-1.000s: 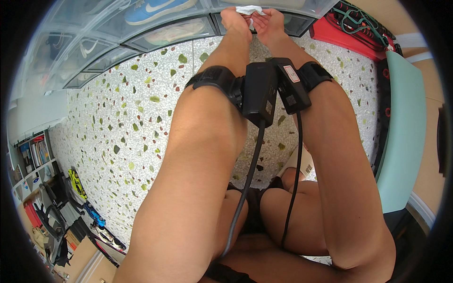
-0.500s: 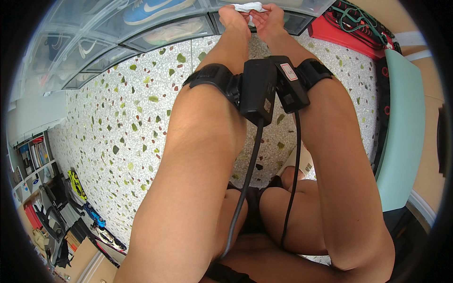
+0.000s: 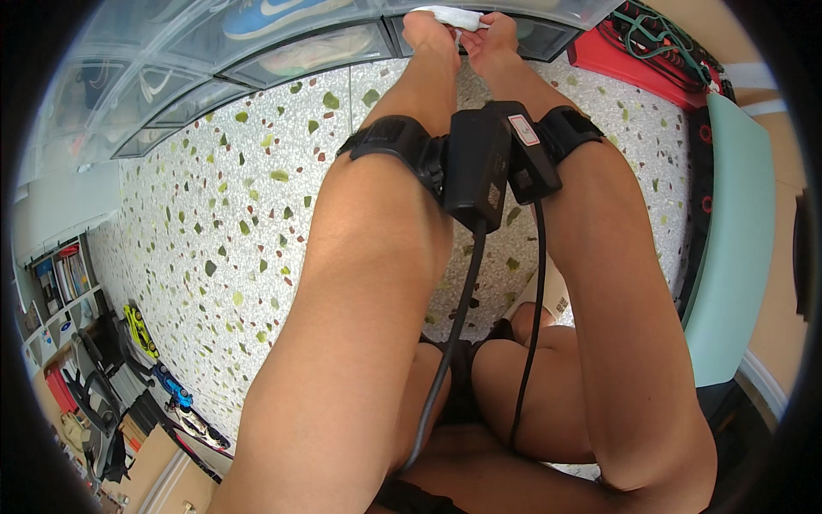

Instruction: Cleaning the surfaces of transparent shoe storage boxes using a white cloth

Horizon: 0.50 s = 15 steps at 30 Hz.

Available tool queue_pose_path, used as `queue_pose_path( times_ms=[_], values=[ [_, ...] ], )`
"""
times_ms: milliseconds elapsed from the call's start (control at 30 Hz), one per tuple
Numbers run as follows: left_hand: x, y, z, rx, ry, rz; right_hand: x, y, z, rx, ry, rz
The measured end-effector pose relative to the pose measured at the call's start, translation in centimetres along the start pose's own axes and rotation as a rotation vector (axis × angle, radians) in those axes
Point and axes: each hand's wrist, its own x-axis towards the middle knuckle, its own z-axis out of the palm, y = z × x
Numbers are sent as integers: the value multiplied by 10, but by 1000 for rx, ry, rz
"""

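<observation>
A crumpled white piece of tissue or cloth (image 3: 454, 16) stretches between my two hands at the far edge of the view. My left hand (image 3: 429, 32) has its fingers closed on one end. The other end is pinched by my right hand (image 3: 497, 37), with some fingers curled beneath it. Both hands are in front of stacked clear shoe boxes (image 3: 308, 54) with dark frames. A blue shoe (image 3: 282, 17) shows through one box. Black devices with cables, one on the left wrist strap (image 3: 476, 167) and another on the right (image 3: 531, 158), hang between my forearms.
Speckled terrazzo floor (image 3: 231, 197) lies below. To the right are a red box (image 3: 629, 73) with tangled cords (image 3: 659, 38) and a pale green panel (image 3: 736, 248). Toy cars (image 3: 139, 330) and a shelf of books (image 3: 64, 283) stand at the left.
Both hands have shifted slightly to the right with the white piece, which looks smoother and more folded together. The devices on the forearms moved a little with them.
</observation>
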Motion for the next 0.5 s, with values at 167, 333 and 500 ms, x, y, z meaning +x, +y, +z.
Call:
queue_pose_path(
  times_ms=[167,333,500],
  values=[
    [166,130,-154,-383,434,237,-106,64,99,-110,-327,158],
    [32,-31,-2,-92,-33,-211,25,-1,-37,-56,45,-35],
    [5,31,-49,-103,140,133,-9,60,25,-47,-141,128]
  ],
)
